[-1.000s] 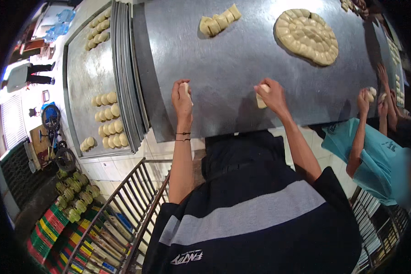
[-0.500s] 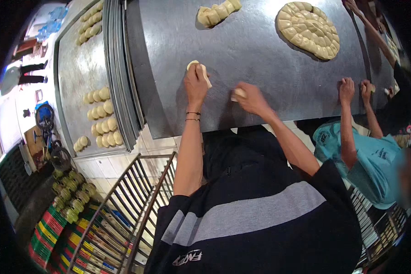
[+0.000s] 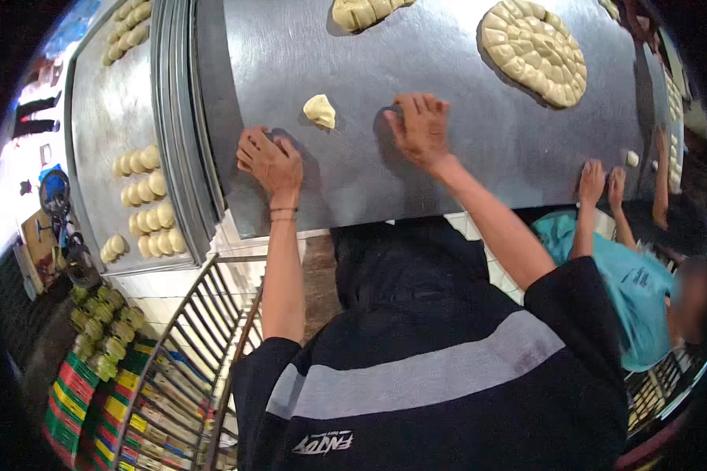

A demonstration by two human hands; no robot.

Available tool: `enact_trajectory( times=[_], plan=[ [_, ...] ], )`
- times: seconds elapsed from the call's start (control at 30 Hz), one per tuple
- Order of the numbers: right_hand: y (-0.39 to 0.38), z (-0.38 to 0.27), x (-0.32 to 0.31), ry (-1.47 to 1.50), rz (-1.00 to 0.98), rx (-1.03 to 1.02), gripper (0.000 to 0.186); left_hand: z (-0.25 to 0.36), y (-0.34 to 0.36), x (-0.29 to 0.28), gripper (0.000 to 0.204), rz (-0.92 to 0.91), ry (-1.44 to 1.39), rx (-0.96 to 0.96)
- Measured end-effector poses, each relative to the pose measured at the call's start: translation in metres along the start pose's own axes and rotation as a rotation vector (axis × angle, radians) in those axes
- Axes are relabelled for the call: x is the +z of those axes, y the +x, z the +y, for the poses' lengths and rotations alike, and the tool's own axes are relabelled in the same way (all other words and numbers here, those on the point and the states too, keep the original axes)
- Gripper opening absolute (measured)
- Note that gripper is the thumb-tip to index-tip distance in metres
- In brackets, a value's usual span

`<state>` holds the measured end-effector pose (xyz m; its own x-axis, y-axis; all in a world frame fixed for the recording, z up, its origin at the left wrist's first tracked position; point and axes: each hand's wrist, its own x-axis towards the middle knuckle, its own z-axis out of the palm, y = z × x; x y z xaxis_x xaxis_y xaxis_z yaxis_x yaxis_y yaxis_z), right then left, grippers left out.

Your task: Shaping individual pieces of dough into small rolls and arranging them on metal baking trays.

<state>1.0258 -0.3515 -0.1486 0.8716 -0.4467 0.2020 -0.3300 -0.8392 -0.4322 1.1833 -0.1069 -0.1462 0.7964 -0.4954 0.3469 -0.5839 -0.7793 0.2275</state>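
Note:
A loose piece of pale dough lies on the metal table between my hands, touched by neither. To its left my left hand is cupped palm down on the tabletop, fingers curled under. My right hand is bent over the table on the other side, its fingers also curled down. Both palms face away, so anything beneath them is hidden. Farther back sit a thick strip of scored dough and a big round dough slab divided into many portions.
At the left a metal tray carries rows of dough balls beside stacked tray edges. A barred metal rack stands below the table's near left. To my right, a co-worker in a teal shirt has hands at the table, near small dough pieces.
The dough piece my left hand held now lies on the table. That hand has moved left and nearer; my right hand has shifted slightly farther away. The whole view has shifted a little.

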Motion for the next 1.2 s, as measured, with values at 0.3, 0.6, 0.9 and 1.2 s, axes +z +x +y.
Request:
enact_trajectory(
  times=[0.3,0.6,0.9,1.2],
  plan=[
    [0.030,0.040,-0.054,-0.028,-0.053,-0.046,0.022,-0.037,0.045,-0.012,0.014,-0.113,-0.218,0.191],
    [-0.020,-0.018,-0.007,0.490,-0.009,0.072,0.036,-0.005,0.017,-0.007,0.036,-0.177,-0.612,0.015],
    [-0.015,-0.052,-0.031,0.579,-0.076,0.265,0.053,0.001,-0.007,-0.051,0.060,-0.343,-0.890,-0.174],
    [0.071,-0.019,-0.019,0.627,-0.534,0.077,0.048,0.030,0.050,-0.048,0.069,-0.525,-0.779,0.074]
  ],
)
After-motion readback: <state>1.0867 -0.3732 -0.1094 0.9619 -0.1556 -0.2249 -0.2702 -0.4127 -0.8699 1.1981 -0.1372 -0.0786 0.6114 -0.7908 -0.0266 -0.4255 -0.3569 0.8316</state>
